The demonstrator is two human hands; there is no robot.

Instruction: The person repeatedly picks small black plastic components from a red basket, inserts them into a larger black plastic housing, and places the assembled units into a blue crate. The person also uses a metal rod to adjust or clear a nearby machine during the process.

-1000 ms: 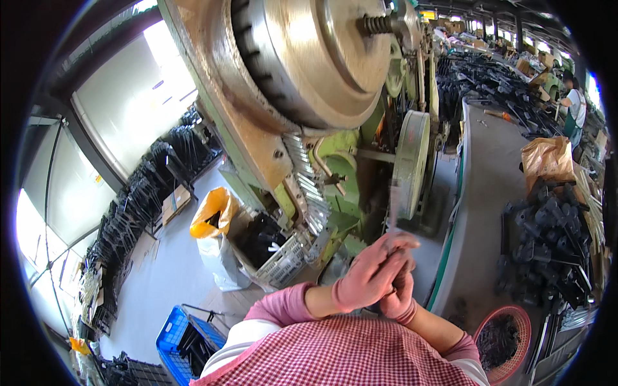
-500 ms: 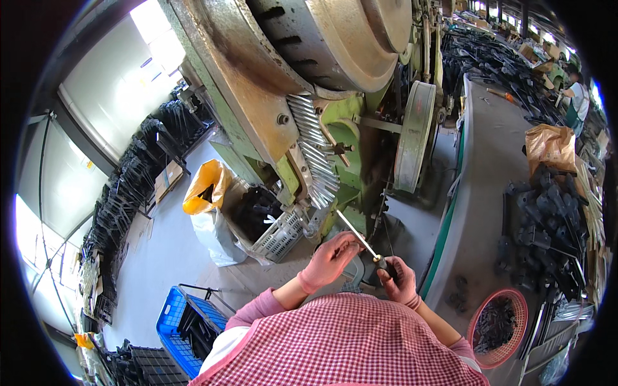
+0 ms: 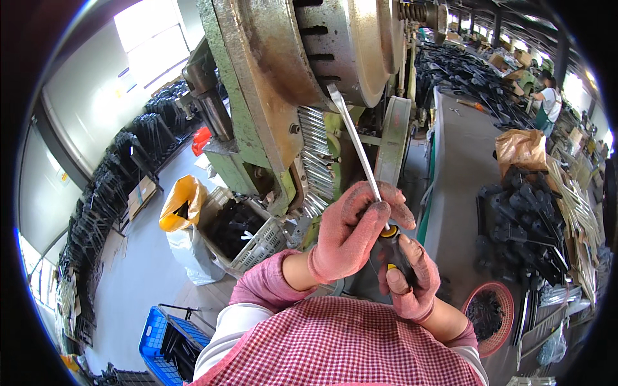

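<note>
A long flat-blade screwdriver [image 3: 358, 143] points up and away in front of my chest, tilted with its tip to the left. My right hand [image 3: 415, 280], in a pink work glove with dirty fingers, is closed on its black and yellow handle. My left hand [image 3: 357, 231], gloved the same way, has its fingers closed round the metal shaft just above the handle. Beyond the hands stands a big green and metal machine [image 3: 270, 116]. A slanting row of shiny metal rods [image 3: 315, 151] shows on its side, left of the screwdriver's shaft.
Left of the machine stand a white crate [image 3: 261, 248] of black parts and a white-and-yellow sack [image 3: 187, 228]. A blue crate [image 3: 152, 341] is at lower left. On the right, a long table [image 3: 454, 193] carries piled black parts [image 3: 521, 212] and a pink basket [image 3: 505, 321]. Another person [image 3: 548, 106] works far off.
Both hands have risen, bringing the screwdriver up and nearer. My left hand has closed round its shaft. The view has shifted, so the machine stands more upright.
</note>
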